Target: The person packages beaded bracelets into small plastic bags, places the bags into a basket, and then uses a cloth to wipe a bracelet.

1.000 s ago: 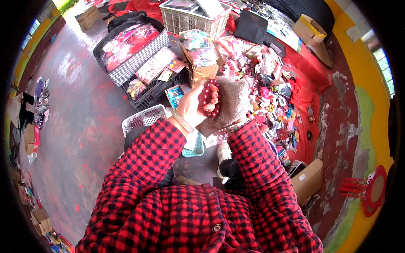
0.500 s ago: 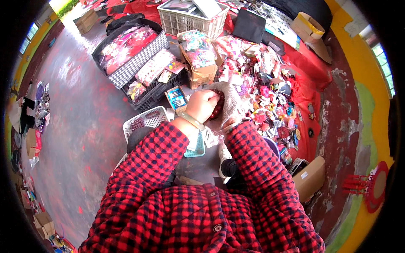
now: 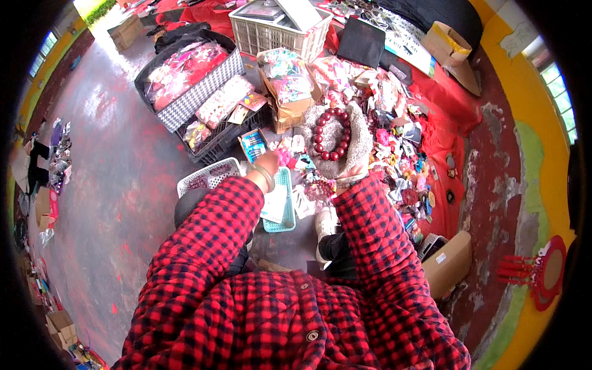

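Observation:
A grey fluffy cloth (image 3: pixel 361 139) is spread over my right hand (image 3: pixel 349 179), which supports it from below; the fingers are hidden beneath it. On the cloth lies a loop of dark red round beads (image 3: pixel 332 134), like a bracelet. My left hand (image 3: pixel 267 163), a pale bangle on its wrist, is away from the beads. It hovers above the far end of a teal basket (image 3: pixel 285 209), near a small box of blue items (image 3: pixel 253 145). Its fingers are foreshortened and hard to make out. Pink material (image 3: pixel 284 156) shows just beside it.
A white basket (image 3: pixel 213 171) stands left of the teal one. Beyond are a cardboard box of packets (image 3: pixel 288 108), a black crate (image 3: pixel 222 139) and a houndstooth bin (image 3: pixel 203 86). A colourful heap of small accessories (image 3: pixel 394 148) covers red cloth at right. An open carton (image 3: pixel 448 262) sits lower right.
My left hand has let go of the beads and moved left and nearer. The cloth is spread wider, so the whole bead loop shows on it.

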The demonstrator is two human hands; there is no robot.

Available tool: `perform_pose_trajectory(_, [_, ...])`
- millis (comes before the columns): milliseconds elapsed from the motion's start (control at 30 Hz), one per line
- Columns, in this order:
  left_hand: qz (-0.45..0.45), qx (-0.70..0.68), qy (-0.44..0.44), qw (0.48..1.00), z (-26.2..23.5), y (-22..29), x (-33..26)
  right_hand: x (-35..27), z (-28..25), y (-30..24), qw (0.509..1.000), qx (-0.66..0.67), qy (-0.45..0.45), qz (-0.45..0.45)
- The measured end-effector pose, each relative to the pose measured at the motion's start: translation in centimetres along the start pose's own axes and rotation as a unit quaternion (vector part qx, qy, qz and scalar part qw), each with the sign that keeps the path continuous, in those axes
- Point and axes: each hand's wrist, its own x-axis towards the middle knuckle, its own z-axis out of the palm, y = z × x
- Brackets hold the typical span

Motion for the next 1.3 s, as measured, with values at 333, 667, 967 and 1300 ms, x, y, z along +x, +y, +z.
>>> perform_pose_trajectory(333, [0.014, -0.832, -0.054, 0.552, -5.7, 15.7, -3.7, 0.4, 0.7, -1.7, 0.993, 0.032, -0.11, 0.006])
perform_pose_trajectory(667, [0.179, -0.911, -0.058, 0.368, -16.0, 16.7, 0.2, 2.5, -4.9, -2.9, 0.995, -0.002, -0.041, -0.089])
perform_pose_trajectory(967, [0.199, -0.931, -0.061, 0.299, -17.5, 15.3, -3.2, 3.2, -5.3, -3.3, 0.993, -0.025, -0.018, -0.117])
perform_pose_trajectory(1300, [0.133, -0.887, 0.064, 0.439, -14.8, 15.6, -1.6, 3.3, -1.7, 0.1, 0.201, -0.914, -0.011, -0.352])
